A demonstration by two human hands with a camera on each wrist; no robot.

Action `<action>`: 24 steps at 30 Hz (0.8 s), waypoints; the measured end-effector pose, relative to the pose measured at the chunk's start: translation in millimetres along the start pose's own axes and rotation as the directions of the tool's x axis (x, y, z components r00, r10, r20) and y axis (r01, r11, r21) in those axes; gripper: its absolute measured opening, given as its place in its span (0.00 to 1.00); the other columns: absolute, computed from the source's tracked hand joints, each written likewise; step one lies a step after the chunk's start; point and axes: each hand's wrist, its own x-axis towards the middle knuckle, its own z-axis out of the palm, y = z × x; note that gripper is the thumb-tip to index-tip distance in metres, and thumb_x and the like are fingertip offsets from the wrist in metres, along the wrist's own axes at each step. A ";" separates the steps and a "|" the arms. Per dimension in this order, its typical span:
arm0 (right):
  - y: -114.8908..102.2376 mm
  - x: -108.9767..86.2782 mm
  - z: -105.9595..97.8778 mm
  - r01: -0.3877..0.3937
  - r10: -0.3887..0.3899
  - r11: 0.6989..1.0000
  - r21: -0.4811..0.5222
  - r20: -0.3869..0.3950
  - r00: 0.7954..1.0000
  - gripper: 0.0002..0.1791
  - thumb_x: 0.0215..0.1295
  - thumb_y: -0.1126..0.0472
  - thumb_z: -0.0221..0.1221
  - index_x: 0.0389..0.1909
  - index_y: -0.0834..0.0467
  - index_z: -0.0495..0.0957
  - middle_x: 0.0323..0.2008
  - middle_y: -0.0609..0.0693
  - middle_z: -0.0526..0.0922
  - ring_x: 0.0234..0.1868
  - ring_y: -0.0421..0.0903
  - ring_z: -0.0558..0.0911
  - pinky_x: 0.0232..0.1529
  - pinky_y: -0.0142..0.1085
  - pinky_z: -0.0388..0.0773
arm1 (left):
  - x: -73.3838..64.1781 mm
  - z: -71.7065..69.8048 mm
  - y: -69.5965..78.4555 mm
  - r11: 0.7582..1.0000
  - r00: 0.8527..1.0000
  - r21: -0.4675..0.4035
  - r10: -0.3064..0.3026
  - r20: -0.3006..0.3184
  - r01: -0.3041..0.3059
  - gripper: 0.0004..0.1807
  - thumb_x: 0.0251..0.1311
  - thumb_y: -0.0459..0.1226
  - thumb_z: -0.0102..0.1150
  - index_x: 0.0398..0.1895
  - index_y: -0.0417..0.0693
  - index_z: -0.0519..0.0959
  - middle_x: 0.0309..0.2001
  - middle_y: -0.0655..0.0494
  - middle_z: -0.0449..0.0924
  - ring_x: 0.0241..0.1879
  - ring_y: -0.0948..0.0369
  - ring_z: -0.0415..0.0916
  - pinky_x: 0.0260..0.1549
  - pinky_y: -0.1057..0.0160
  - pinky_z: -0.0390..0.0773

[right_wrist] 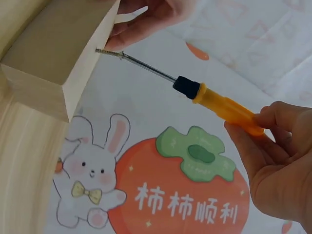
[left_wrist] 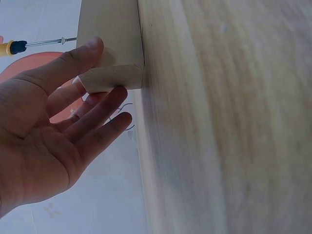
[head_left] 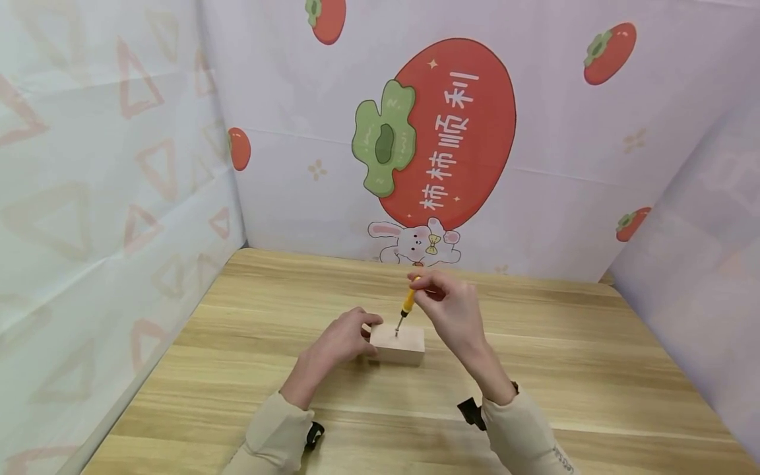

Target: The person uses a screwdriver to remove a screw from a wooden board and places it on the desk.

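A pale wooden block (head_left: 399,355) lies on the table, with a screw (right_wrist: 109,52) standing partway out of its top face. My left hand (head_left: 343,338) grips the block's left end, thumb on the near side and fingers around the end and far side, as the left wrist view shows. In my right hand (head_left: 452,313) a screwdriver (right_wrist: 222,103) with a yellow handle and black collar is pinched near the handle's end. Its metal shaft slants down to the screw, and the tip meets the screw's head.
The wood-grain table (head_left: 285,290) spreads around the block. Behind it hangs a white backdrop (head_left: 285,198) printed with persimmons and a rabbit; another printed sheet (head_left: 107,198) covers the left side. Dark straps (head_left: 472,413) circle both wrists.
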 end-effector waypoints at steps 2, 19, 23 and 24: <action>1.1 -1.2 1.6 0.013 -0.014 1.000 0.023 0.009 1.000 0.07 0.61 0.73 0.62 0.35 0.61 0.86 0.43 0.56 0.89 0.45 0.47 0.88 0.44 0.33 0.84 | 0.1 -0.1 1.0 1.000 1.000 -0.004 0.002 0.005 -0.002 0.32 0.48 0.34 0.76 0.60 0.44 0.79 0.49 0.48 0.76 0.48 0.53 0.82 0.47 0.56 0.81; -2.6 -0.6 -0.5 0.065 -0.069 0.993 -0.101 -0.037 0.997 0.10 0.55 0.66 0.72 0.38 0.59 0.85 0.35 0.50 0.86 0.33 0.44 0.87 0.37 0.34 0.85 | 0.8 0.9 -0.2 1.000 1.000 0.016 0.018 -0.009 -0.017 0.32 0.47 0.34 0.76 0.60 0.44 0.79 0.49 0.48 0.76 0.43 0.57 0.81 0.43 0.59 0.80; -5.5 -0.7 -0.3 0.052 -0.054 0.997 -0.064 -0.024 0.998 0.09 0.55 0.68 0.71 0.38 0.59 0.85 0.35 0.50 0.87 0.33 0.44 0.88 0.38 0.33 0.85 | 0.5 0.6 -1.0 1.000 1.000 0.022 0.012 -0.015 -0.012 0.32 0.47 0.34 0.77 0.60 0.44 0.79 0.49 0.48 0.77 0.42 0.57 0.80 0.43 0.58 0.79; -5.9 -1.0 0.1 0.050 -0.051 0.998 -0.046 -0.018 0.999 0.09 0.56 0.68 0.70 0.38 0.59 0.85 0.36 0.51 0.87 0.34 0.44 0.88 0.38 0.33 0.85 | 0.5 0.6 -1.2 1.000 1.000 0.021 0.009 -0.015 -0.009 0.32 0.46 0.34 0.77 0.60 0.44 0.79 0.48 0.49 0.77 0.42 0.57 0.80 0.43 0.59 0.78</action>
